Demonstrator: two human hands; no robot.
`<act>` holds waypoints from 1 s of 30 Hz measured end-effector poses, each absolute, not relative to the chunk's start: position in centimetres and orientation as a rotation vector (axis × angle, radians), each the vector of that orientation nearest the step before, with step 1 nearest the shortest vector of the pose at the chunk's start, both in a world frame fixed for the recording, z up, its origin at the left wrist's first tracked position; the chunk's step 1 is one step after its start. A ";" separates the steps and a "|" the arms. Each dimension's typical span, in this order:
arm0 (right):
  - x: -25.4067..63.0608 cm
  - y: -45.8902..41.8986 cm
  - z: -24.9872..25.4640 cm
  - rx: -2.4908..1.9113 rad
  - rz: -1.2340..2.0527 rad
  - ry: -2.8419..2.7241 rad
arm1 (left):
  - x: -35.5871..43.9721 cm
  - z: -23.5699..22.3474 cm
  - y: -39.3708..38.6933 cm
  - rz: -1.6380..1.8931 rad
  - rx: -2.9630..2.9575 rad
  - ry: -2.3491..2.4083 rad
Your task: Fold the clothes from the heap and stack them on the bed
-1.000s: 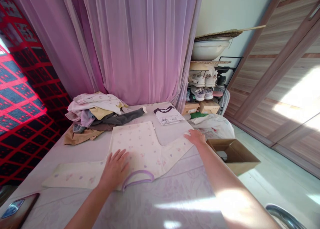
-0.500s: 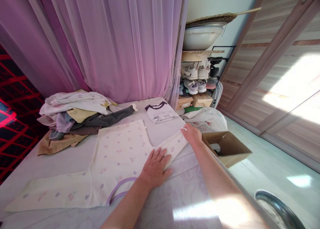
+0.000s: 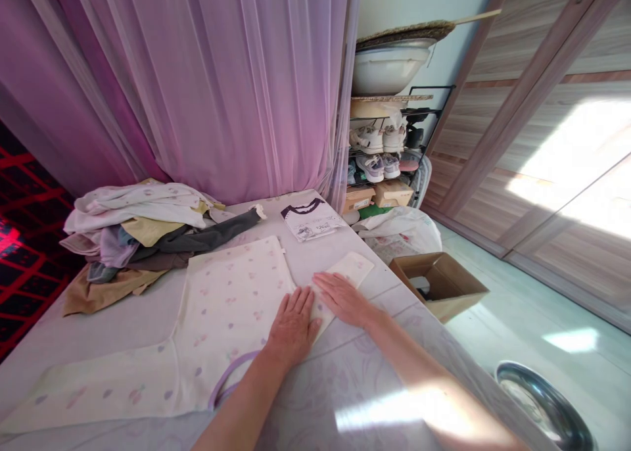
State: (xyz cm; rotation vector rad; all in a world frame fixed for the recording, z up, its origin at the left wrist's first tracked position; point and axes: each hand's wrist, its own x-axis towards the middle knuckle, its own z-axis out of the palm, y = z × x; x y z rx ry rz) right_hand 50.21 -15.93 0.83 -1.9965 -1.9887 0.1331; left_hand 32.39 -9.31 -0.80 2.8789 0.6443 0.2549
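Note:
A cream long-sleeved top (image 3: 231, 300) with a small printed pattern and a purple neckline lies spread flat on the bed (image 3: 355, 379). My left hand (image 3: 294, 326) rests flat near its shoulder, fingers stretched out. Beside it, my right hand (image 3: 341, 298) lies flat on the sleeve, its fingers extended and close to the left hand. The sleeve's cuff end sticks out beyond my right hand. The other sleeve reaches toward the lower left. Behind the top lies a folded white T-shirt (image 3: 311, 221) with a dark collar.
A heap of clothes (image 3: 142, 224) sits at the back left, before a purple curtain (image 3: 221, 96). Right of the bed stand an open cardboard box (image 3: 463, 286), a plastic bag (image 3: 414, 231) and a shoe rack (image 3: 419, 112). A metal basin (image 3: 542, 405) is on the floor.
My right hand has let go of the sleeve's cuff and moved left to lie flat on the sleeve. My left hand stays on the shoulder area. The view has shifted slightly.

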 end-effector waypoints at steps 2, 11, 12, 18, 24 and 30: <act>50.2 -16.6 0.2 -2.048 0.120 -2.079 | 32.3 -0.8 -9.4 0.194 2.894 0.691; 56.8 -14.5 1.4 -2.658 0.142 -1.637 | 32.1 -0.5 -9.6 0.147 2.917 0.690; 56.3 -14.3 1.5 -2.674 0.135 -1.608 | 32.1 -0.5 -9.6 0.153 2.917 0.686; 51.5 -15.5 0.4 -2.365 0.098 -1.876 | 32.1 -0.6 -9.6 0.183 2.896 0.680; 54.1 -15.0 0.4 -2.658 0.145 -1.539 | 32.1 -0.6 -9.4 0.204 2.897 0.678; 53.0 -16.4 -0.1 -2.580 -0.264 -1.220 | 32.9 0.7 -10.3 0.073 2.865 0.747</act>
